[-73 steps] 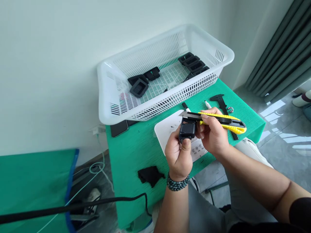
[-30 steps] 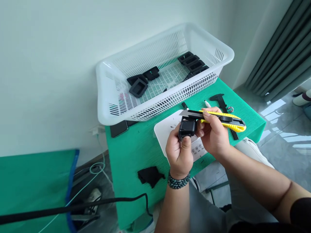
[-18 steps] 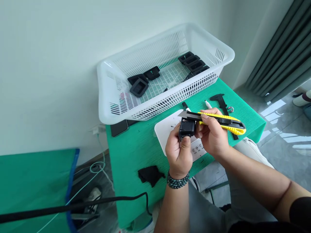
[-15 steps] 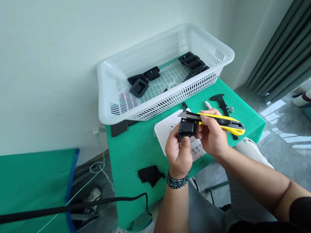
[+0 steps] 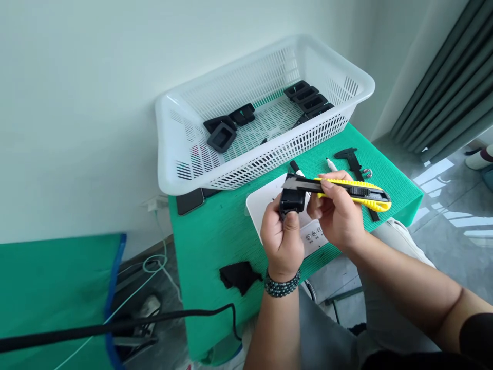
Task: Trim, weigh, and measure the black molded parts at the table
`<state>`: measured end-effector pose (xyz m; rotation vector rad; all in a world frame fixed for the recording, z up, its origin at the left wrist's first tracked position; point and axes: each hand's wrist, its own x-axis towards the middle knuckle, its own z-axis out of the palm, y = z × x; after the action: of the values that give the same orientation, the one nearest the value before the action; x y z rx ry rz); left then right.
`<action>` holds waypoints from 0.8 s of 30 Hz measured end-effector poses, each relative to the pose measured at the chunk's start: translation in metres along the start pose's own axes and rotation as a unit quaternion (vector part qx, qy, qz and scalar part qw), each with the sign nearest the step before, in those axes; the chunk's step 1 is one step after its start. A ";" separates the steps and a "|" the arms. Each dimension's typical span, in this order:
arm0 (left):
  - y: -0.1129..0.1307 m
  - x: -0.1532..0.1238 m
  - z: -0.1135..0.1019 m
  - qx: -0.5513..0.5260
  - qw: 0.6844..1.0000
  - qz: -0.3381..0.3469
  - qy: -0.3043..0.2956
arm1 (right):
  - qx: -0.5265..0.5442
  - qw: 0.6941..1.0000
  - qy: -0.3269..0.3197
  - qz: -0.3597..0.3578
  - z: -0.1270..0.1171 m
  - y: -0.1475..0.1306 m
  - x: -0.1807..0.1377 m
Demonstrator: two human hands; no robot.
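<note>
Left hand (image 5: 283,241) pinching black boxy plastic part (image 5: 293,201) above white flat device with round buttons (image 5: 257,204); right hand (image 5: 342,216) gripping yellow-and-black utility knife (image 5: 360,191), blade across part's top, contact unclear. Knife work looks unfinished; black hollow frames (image 5: 222,137) in white slotted plastic basket (image 5: 166,149), whether finished unclear.

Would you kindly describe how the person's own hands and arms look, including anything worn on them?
The left hand and right hand are both ungloved. A bracelet of dark, shiny, round beads circles the left wrist in several strands; nothing worn shows on the right wrist. Both forearms are bare, with what looks like a black sleeve higher on the right arm.
</note>
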<state>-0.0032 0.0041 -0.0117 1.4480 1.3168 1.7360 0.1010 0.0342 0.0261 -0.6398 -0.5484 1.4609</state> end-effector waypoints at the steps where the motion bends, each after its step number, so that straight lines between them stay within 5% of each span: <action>1: 0.001 0.001 0.000 0.006 1.000 0.010 -0.006 | -0.005 1.000 0.012 -0.008 -0.001 0.000 0.003; 9: 0.005 0.002 0.002 -0.015 0.999 0.030 -0.038 | -0.022 0.999 0.031 -0.026 -0.004 0.003 0.004; 24: -0.006 -0.006 -0.001 -0.078 0.995 -0.040 -0.054 | 0.006 0.999 0.032 0.005 0.001 0.004 0.000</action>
<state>-0.0040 0.0014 -0.0198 1.3636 1.1413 1.6463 0.0974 0.0341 0.0245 -0.6786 -0.4872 1.4470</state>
